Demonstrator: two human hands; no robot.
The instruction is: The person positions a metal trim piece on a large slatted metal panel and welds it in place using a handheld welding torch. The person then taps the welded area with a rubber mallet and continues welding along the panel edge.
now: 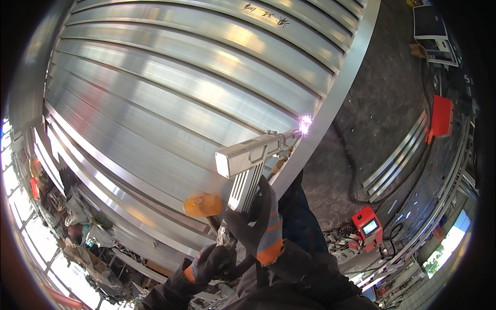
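At panel rim (330, 98): right hand (261, 225) grips sparking welding gun (248, 160).

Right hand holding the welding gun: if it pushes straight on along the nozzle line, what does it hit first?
Most likely the curved metal edge band of the ribbed panel. The right hand grips the handheld welding gun, whose nozzle points up-right at the bright spark on that seam. The remaining gap is unclear from this one view.

Red machine with screen (368, 225) — loose metal strips (397, 154) on floor
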